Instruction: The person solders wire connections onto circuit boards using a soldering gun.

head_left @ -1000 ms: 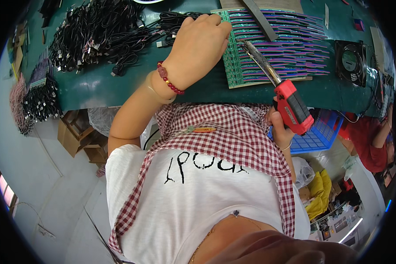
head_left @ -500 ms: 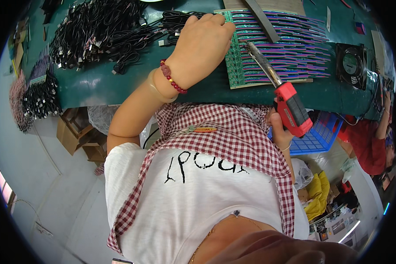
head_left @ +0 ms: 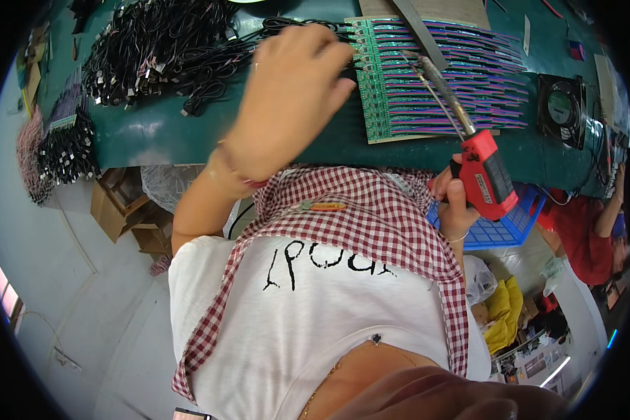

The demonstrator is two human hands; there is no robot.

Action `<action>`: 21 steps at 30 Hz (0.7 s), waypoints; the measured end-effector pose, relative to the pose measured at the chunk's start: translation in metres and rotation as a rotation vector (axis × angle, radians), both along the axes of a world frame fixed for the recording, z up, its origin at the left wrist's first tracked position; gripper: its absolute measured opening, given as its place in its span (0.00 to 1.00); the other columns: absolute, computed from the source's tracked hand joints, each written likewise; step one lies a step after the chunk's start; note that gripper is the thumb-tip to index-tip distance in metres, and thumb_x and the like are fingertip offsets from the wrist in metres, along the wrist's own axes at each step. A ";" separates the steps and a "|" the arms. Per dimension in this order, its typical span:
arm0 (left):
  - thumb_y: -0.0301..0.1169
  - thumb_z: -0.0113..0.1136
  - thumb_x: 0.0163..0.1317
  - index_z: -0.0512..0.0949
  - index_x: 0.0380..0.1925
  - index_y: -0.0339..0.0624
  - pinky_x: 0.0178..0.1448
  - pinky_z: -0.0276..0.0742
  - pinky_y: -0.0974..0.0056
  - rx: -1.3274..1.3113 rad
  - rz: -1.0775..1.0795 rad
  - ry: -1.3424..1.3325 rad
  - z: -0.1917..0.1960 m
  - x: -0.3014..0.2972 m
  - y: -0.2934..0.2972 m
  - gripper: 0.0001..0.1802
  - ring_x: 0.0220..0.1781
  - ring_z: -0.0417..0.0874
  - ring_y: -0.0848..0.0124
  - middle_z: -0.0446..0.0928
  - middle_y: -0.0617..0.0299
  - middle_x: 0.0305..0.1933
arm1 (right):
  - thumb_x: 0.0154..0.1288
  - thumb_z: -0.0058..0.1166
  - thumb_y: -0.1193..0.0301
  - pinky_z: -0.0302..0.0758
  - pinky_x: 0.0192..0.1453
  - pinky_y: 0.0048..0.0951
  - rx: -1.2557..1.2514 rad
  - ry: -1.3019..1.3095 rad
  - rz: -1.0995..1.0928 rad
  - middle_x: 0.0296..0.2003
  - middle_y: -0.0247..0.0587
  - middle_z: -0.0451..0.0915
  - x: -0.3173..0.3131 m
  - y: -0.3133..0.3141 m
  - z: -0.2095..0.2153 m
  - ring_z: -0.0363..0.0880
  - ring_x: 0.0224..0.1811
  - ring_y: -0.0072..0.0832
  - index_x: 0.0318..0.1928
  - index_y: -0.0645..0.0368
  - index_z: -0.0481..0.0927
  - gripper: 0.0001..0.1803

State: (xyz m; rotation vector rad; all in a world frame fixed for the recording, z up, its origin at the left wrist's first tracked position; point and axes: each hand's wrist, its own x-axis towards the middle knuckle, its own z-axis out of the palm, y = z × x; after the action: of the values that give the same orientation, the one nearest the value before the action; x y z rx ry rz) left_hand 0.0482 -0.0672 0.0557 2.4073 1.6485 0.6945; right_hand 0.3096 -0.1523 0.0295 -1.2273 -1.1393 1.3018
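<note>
My right hand (head_left: 456,204) is wrapped round the red and black handle of a soldering gun (head_left: 488,175). Its metal tip reaches over the wires beside a green circuit board panel (head_left: 376,112). A thin wire-like strand runs alongside the barrel. My left hand (head_left: 294,87), slightly smeared by motion, hovers left of the panel with thumb and forefinger apart and nothing visible between them. Black cables (head_left: 276,26) run behind that hand to the panel's upper left edge. Rows of thin pink, blue and dark wires (head_left: 462,91) stretch right from the panel.
A grey metal bar (head_left: 421,33) lies across the wires. Heaped black cables (head_left: 161,56) cover the table's left side. A black fan (head_left: 561,108) stands at the right, above a blue basket (head_left: 500,234). Another person in red (head_left: 582,238) is at far right.
My left hand has drawn back leftward from the panel's edge and its thumb has come away from the fingers. The soldering gun has shifted a little to the right.
</note>
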 end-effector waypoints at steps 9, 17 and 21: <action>0.29 0.59 0.52 0.73 0.32 0.42 0.40 0.65 0.60 -0.045 0.268 0.338 -0.032 -0.085 -0.013 0.08 0.40 0.73 0.62 0.73 0.63 0.36 | 0.64 0.47 0.68 0.62 0.21 0.21 0.063 0.117 0.000 0.17 0.35 0.63 -0.001 0.022 0.007 0.60 0.16 0.19 0.51 0.68 0.64 0.19; 0.30 0.64 0.46 0.72 0.34 0.44 0.42 0.64 0.60 -0.114 0.283 0.367 -0.022 -0.083 -0.025 0.14 0.44 0.71 0.63 0.71 0.64 0.43 | 0.64 0.44 0.70 0.62 0.21 0.22 0.075 0.124 -0.022 0.17 0.35 0.63 -0.004 0.024 0.011 0.59 0.15 0.20 0.50 0.68 0.62 0.18; 0.29 0.65 0.44 0.74 0.35 0.44 0.45 0.64 0.61 0.026 0.326 0.237 -0.020 -0.090 -0.035 0.16 0.45 0.71 0.64 0.71 0.64 0.43 | 0.64 0.43 0.70 0.63 0.21 0.22 0.084 0.110 -0.018 0.17 0.35 0.63 -0.004 0.021 0.011 0.59 0.16 0.20 0.50 0.68 0.62 0.17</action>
State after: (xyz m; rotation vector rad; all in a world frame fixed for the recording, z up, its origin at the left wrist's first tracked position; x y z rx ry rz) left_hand -0.0423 -0.1022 0.0357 2.3367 2.1713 0.4868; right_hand 0.3056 -0.1309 0.0401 -1.0886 -1.0908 1.2796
